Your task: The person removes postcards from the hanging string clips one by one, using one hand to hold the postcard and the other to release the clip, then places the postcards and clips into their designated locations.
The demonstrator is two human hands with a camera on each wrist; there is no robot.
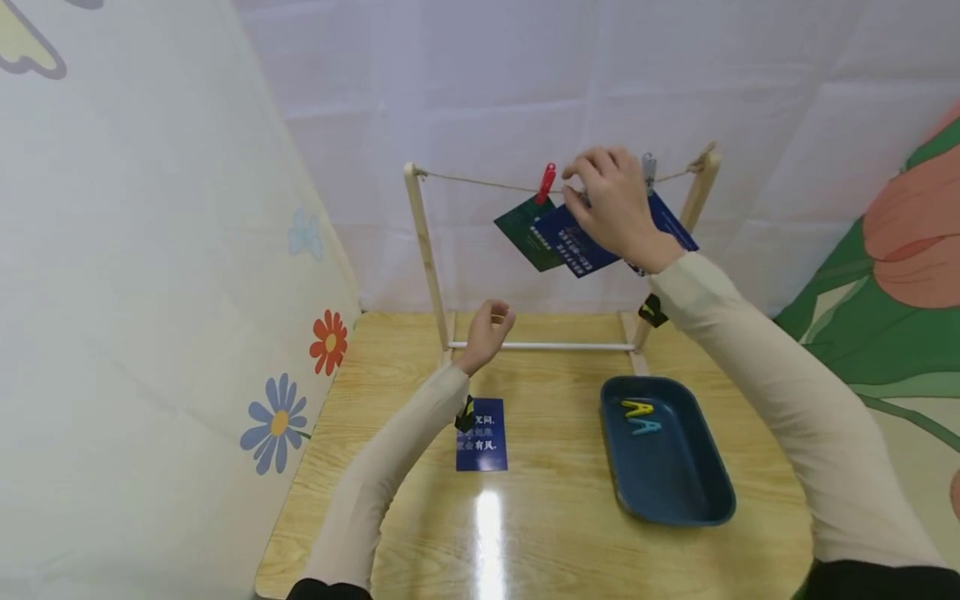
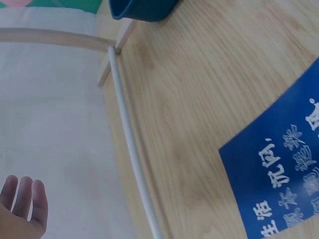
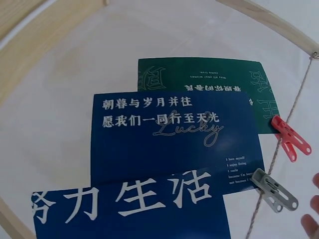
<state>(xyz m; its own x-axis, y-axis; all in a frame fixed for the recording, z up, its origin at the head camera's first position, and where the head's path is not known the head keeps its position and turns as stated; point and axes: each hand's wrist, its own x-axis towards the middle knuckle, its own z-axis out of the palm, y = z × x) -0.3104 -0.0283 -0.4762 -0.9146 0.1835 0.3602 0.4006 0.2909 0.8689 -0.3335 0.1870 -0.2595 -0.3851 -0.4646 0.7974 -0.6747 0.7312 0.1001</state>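
My right hand [image 1: 613,204] is raised at the cord [image 1: 480,181] with its fingers bent. In the right wrist view its fingertips [image 3: 311,221] are apart from a grey clothespin [image 3: 274,190], which clips a blue card [image 3: 174,144] to the cord. Behind that card hangs a green card [image 1: 517,229] under a red clothespin [image 1: 547,183]. Another blue card [image 1: 670,222] hangs below a second grey clothespin [image 1: 649,173]. Low by the frame's left side, my left hand [image 1: 487,336] hovers with loosely curved fingers and nothing in it.
A wooden frame [image 1: 425,250] with a white crossbar [image 1: 562,345] carries the cord. Another blue card [image 1: 491,454] lies on the table, partly behind the left wrist. To the right, a dark blue tray [image 1: 671,483] contains a yellow clothespin [image 1: 637,408] and a light blue clothespin [image 1: 645,427].
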